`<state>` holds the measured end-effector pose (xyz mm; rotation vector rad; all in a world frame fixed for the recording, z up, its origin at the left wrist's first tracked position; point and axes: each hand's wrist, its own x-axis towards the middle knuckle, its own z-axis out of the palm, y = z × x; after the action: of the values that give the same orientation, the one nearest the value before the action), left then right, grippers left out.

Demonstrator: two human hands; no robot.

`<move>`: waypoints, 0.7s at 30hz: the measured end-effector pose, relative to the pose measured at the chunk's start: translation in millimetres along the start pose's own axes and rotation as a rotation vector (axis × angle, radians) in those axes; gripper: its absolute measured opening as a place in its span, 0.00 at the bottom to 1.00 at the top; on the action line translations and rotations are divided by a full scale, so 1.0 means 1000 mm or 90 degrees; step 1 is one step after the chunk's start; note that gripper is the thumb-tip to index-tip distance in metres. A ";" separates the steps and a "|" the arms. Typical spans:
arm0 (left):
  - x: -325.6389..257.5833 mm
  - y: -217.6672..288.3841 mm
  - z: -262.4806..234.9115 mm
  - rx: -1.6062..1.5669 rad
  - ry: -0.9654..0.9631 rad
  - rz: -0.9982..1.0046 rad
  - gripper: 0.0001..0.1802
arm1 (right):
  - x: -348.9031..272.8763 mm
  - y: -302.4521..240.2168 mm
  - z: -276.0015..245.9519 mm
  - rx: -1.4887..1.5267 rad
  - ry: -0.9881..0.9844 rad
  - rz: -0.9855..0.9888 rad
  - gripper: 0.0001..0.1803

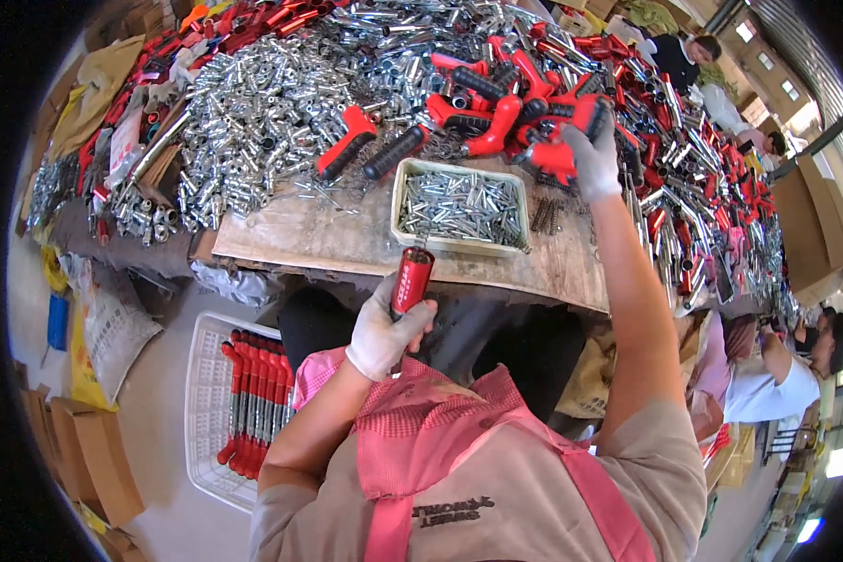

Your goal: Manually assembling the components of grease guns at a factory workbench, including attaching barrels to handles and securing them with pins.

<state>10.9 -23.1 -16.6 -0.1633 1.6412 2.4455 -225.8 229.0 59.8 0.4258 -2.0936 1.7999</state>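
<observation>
While the left hand [381,332] holds a red tube [411,279] upright just off the near edge of the desk [347,245], its grip is closed around the tube's lower part. The tube is a glossy red cylinder with a dark end cap on top. Left of the person, on the floor, a white basket [206,375] holds a row of finished red-and-black pieces, which suggests part of the batch is done. On the desk's near edge, a tray [460,208] is full of small metal pins. Farther in, the right hand [594,161] reaches into a heap of red handles [496,103]; its grip is closed on one red handle. The large piles of handles and metal fittings [262,112] toward the far edge suggest much work remains.
</observation>
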 end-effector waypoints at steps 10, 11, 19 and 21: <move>-0.012 0.015 0.022 -0.026 -0.030 -0.026 0.11 | -0.187 -0.054 0.062 0.364 -0.006 0.259 0.34; -0.016 0.012 0.014 -0.123 -0.069 -0.064 0.12 | -0.186 -0.040 0.054 0.063 -0.050 -0.119 0.38; -0.043 0.007 -0.004 -0.005 -0.095 -0.138 0.11 | -0.210 -0.045 0.046 -0.217 -0.710 -0.398 0.52; -0.047 -0.002 -0.011 0.005 -0.108 -0.188 0.12 | -0.222 -0.045 0.042 -0.293 -0.717 -0.329 0.42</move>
<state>57.1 -37.0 -13.7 -0.1777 1.4410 2.1690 -10.2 181.0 -5.2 1.9363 -2.5331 0.7314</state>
